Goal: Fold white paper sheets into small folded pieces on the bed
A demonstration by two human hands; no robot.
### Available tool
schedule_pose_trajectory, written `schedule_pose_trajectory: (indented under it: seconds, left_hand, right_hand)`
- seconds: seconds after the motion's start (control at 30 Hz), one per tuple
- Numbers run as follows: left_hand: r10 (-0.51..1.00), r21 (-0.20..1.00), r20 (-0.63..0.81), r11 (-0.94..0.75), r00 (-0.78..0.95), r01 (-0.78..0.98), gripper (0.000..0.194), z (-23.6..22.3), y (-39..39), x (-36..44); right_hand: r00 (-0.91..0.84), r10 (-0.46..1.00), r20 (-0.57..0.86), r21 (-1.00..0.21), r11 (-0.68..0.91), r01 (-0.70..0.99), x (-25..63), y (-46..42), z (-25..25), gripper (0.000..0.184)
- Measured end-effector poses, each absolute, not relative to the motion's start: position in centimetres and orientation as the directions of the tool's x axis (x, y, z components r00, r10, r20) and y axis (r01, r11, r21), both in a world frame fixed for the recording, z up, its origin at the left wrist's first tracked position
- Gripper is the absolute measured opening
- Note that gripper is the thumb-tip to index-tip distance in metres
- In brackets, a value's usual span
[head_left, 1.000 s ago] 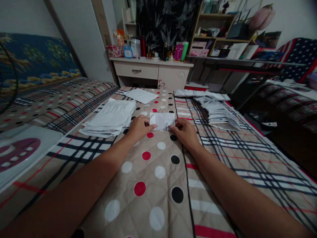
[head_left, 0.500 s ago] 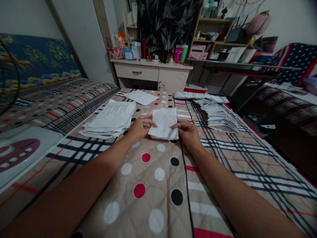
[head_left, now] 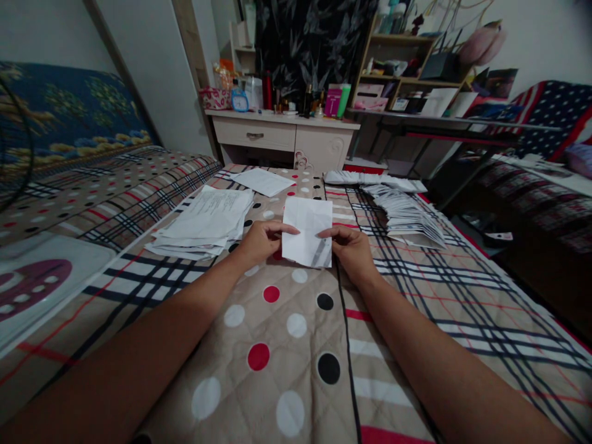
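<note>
**Both hands pinching one sheet over the quilt**

Now the left hand (head_left: 259, 239) and right hand (head_left: 350, 245) each grip a side edge of one white sheet (head_left: 308, 238). Fingers are curled nearly closed, thumb against forefinger, with the paper pinched between them. The sheet stands partly raised, its lower edge close to the quilt (head_left: 296, 345); whether it touches the quilt I cannot tell. It lies between the two hands, near the middle of the bed.

Count: two hands, one held sheet. One loose pile (head_left: 203, 223) of flat papers sits just left of the left hand. One fanned stack (head_left: 407, 217) of folded papers sits to the right of the right hand, running away toward the far edge. One single page (head_left: 262, 180) lies apart, beyond the pile.

Materials: the sheet is thin, white, rectangular, with visible fold creases and a grey smudge low on its right side. The pile is uneven, edges not squared. The stack overlaps like shingles. The quilt is stitched fabric, beige with red, black and white dots in the centre, plaid on both sides.
</note>
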State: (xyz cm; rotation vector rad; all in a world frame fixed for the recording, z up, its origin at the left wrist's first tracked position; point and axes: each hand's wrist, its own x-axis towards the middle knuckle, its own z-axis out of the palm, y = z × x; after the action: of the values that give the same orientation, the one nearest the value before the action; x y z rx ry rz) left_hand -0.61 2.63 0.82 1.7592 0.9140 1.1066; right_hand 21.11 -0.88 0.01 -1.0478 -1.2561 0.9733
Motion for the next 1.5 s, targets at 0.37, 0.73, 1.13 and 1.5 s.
schedule_pose_trajectory:
  seconds: [0.37,0.73,1.13,1.5]
  left_hand:
    - [0.921,0.916,0.287,-0.344,0.262,0.205,0.033,1.7,1.7,-0.2]
    - [0.962,0.969,0.189,-0.215,0.197,0.120,0.048,1.1,1.5,0.4]
    - [0.953,0.949,0.282,-0.294,0.107,0.117,0.039,1.7,1.2,0.3]
    - [0.928,0.909,0.330,-0.362,0.173,0.207,0.028,1.8,1.0,0.2]
  right_hand:
    - [-0.037,0.964,0.262,-0.960,0.265,0.090,21.1,-1.6,1.0,0.036]
    - [0.038,0.985,0.168,-0.980,0.171,-0.101,20.8,-1.3,0.8,0.027]
    - [0.088,0.987,0.135,-0.988,0.141,-0.066,20.8,-1.4,0.9,0.032]
    - [0.261,0.947,0.186,-0.964,0.227,-0.136,21.2,-1.0,0.8,0.018]
